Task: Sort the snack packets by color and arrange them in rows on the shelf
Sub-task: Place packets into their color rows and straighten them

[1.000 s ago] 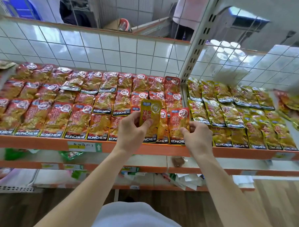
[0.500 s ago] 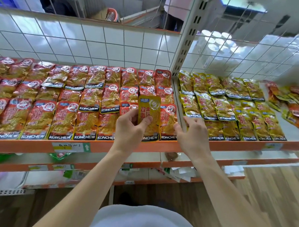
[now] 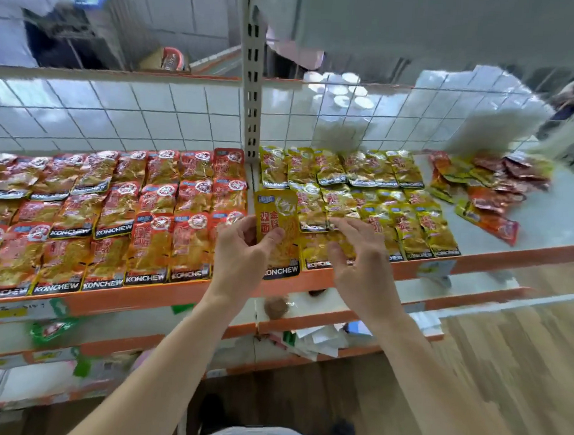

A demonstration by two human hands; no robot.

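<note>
At the shelf's (image 3: 163, 297) front edge, the left hand (image 3: 241, 254) is pinching an upright yellow packet (image 3: 277, 213), while the right hand (image 3: 362, 260) is spreading relaxed, empty fingers over the yellow rows (image 3: 407, 222).

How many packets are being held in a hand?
1: a yellow packet pinched by the left hand above the shelf's front edge; the right hand holds none.

Glossy crinkled foil-plastic packets (image 3: 194, 197); painted metal shelf (image 3: 163, 297); glazed wall tiles (image 3: 119, 121); wood-grain floor (image 3: 503, 358).
</note>
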